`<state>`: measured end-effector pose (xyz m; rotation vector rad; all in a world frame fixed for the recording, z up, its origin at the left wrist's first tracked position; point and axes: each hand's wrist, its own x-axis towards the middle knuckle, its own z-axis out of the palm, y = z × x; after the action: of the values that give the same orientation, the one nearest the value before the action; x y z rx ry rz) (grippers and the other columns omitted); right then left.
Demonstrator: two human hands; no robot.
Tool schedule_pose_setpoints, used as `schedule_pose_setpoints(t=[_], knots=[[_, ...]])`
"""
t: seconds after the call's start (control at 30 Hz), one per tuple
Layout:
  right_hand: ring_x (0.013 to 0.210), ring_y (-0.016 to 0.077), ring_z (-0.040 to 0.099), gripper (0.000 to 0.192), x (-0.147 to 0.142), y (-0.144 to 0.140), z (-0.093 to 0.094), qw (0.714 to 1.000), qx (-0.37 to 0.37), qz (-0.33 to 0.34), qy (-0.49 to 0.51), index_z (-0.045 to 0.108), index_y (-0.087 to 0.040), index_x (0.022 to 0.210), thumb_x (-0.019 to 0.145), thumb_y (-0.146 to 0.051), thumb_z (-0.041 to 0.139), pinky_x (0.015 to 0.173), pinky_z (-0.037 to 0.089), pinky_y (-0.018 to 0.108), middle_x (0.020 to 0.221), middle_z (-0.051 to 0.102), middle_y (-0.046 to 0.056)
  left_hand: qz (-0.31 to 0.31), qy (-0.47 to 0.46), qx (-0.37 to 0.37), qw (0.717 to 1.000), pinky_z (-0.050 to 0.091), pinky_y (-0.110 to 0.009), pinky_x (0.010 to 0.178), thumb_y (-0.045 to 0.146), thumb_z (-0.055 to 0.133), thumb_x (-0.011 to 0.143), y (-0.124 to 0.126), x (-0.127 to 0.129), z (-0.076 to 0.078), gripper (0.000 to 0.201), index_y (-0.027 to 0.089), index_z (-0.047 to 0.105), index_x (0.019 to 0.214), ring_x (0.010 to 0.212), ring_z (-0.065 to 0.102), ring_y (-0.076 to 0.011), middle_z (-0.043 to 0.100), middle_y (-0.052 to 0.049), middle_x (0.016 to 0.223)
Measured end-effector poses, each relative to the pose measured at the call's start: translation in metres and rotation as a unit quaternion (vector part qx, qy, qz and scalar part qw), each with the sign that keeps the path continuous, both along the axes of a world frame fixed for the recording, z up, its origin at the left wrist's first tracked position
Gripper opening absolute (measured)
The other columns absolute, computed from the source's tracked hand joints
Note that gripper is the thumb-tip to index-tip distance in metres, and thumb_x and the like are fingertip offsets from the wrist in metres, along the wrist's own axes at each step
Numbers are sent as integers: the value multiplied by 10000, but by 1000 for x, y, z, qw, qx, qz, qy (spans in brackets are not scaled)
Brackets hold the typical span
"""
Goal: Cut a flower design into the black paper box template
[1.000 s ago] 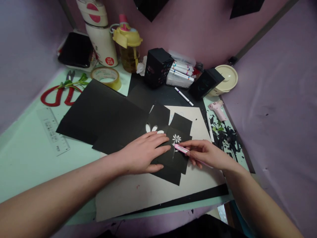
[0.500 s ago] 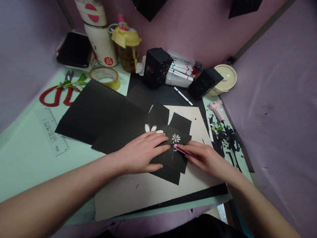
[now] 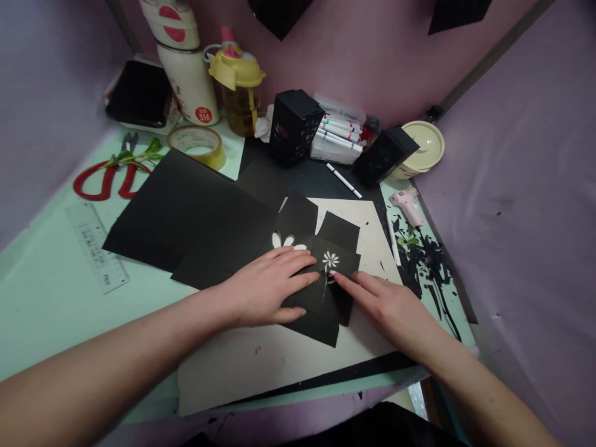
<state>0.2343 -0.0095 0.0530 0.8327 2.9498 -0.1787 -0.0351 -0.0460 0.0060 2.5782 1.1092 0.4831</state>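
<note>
Left hand lay flat, fingers spread, palm down on the black card piece near the front edge of the bench, pinning it to the cream backing board beneath. No grip there, just pressure.

Right hand rested palm down beside it, index fingertip extended onto the card just below the cut-out daisy. Whether anything was tucked under the palm I could not tell; nothing showed between the fingers.

A second petal cut-out peeked out past the left fingers.

Judgement on working the step well: keep the left palm heavy and close to the flower so the card cannot slide; press the small stem sliver with the fingertip pad only, gently, since thin bridges between petals looked liable to tear. Work over the board, not the bare bench.

Larger black sheets lay toward the left; paper scraps and a pink glue gun sat along the right edge.
</note>
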Motion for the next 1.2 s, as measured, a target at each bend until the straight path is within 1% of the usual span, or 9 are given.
schedule_pose_setpoints(t=[0.13, 0.2, 0.3, 0.37, 0.43, 0.6, 0.8, 1.03, 1.2], knots=[[715, 157, 619, 461, 8, 7, 6, 965, -158, -123, 170, 462, -252, 1444, 998, -170, 379, 672, 551, 329, 958, 585, 70, 0, 6, 1, 1000, 293, -515, 1166, 446, 652, 857, 0, 0, 1, 580, 168, 531, 1351, 1369, 416, -338, 481, -153, 1459], [610, 124, 592, 376, 10, 12, 4, 903, -292, -180, 258, 566, -268, 1332, 998, -212, 402, 607, 540, 303, 873, 565, 33, 0, 4, -2, 1000, 295, -516, 1165, 434, 654, 856, 0, 0, 1, 570, 172, 531, 1348, 1369, 417, -335, 483, -149, 1458], [583, 144, 615, 230, 10, 20, -7, 770, -451, -249, 376, 662, -240, 1104, 936, -248, 505, 550, 533, 299, 761, 596, 13, -3, -3, -2, 1000, 303, -521, 1160, 419, 657, 854, 0, -1, 1, 557, 176, 536, 1340, 1362, 426, -335, 495, -148, 1448], [680, 184, 660, 240, 8, 24, -17, 698, -468, -289, 458, 653, -244, 1081, 868, -260, 545, 605, 554, 335, 789, 631, 29, -3, -2, -3, 1000, 309, -526, 1157, 417, 660, 853, 0, 0, 1, 556, 173, 540, 1338, 1359, 431, -339, 503, -149, 1440], [751, 195, 665, 305, 5, 28, -25, 666, -443, -319, 509, 627, -272, 1110, 808, -278, 591, 649, 555, 346, 843, 635, 35, -1, 2, -5, 1000, 315, -530, 1152, 417, 664, 851, 0, 0, 1, 558, 171, 543, 1337, 1360, 432, -342, 504, -150, 1440], [702, 162, 562, 351, -6, 30, -36, 676, -393, -311, 541, 568, -329, 1059, 752, -406, 720, 621, 476, 299, 782, 530, -12, -5, 6, 2, 1000, 299, -514, 1166, 418, 655, 859, 0, 0, 1, 564, 162, 537, 1347, 1368, 423, -338, 497, -155, 1446], [495, 120, 279, 280, -18, 27, -39, 637, -423, -278, 581, 497, -263, 801, 857, -519, 597, 465, 249, 240, 596, 265, -69, -7, 11, 9, 1000, 305, -512, 1164, 434, 640, 868, 0, 0, 2, 558, 158, 540, 1342, 1362, 425, -336, 502, -154, 1438], [595, 128, 518, 107, -20, 13, -31, 794, -342, -289, 411, 624, -208, 910, 829, -265, 664, 546, 394, 243, 703, 605, -11, -4, 30, 0, 1000, 299, -515, 1167, 443, 629, 876, 0, -1, 0, 581, 173, 513, 1377, 1383, 397, -335, 472, -144, 1471], [623, 151, 609, 70, -19, 12, -36, 820, -291, -292, 397, 679, -194, 796, 825, -250, 649, 565, 456, 253, 727, 699, 24, -5, 36, 1, 999, 278, -504, 1181, 451, 619, 881, 0, -1, -1, 593, 174, 500, 1392, 1396, 382, -322, 454, -137, 1485]])
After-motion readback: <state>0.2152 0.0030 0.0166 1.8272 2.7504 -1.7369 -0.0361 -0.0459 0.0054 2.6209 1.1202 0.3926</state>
